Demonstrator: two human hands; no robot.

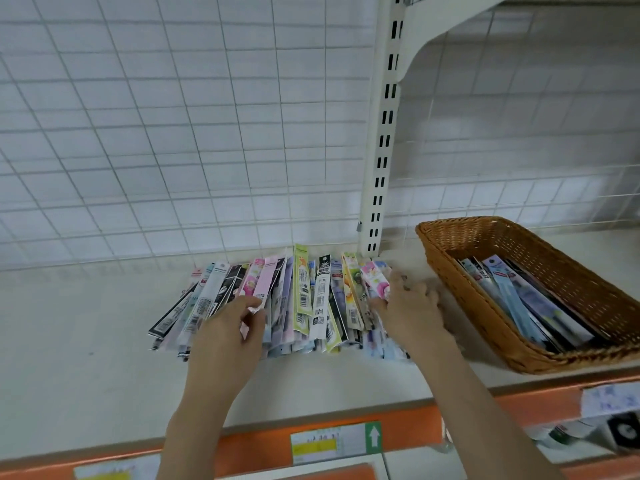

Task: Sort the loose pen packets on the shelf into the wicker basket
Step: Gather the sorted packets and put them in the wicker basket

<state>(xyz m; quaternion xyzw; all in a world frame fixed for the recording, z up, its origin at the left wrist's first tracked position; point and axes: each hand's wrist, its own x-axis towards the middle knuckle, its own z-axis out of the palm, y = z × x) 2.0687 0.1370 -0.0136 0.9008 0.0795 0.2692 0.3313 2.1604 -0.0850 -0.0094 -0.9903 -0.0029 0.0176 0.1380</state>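
Loose pen packets: long, narrow, multicoloured sleeves w/ barcodes, fanned in a row on the shelf against the wire grid. Left hand pinches a pink packet; right hand fingers curl round packets at the row's right end. Wicker basket just right, some packets inside.

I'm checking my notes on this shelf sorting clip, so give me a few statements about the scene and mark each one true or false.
1. The brown wicker basket already holds some pen packets. True.
2. The basket sits left of the pile of colourful loose pen packets. False: it sits to the right.
3. Both hands, left hand and right hand, are on the pile. True.
4. The white wire grid panel behind has packets hanging on it. False: nothing hangs there.
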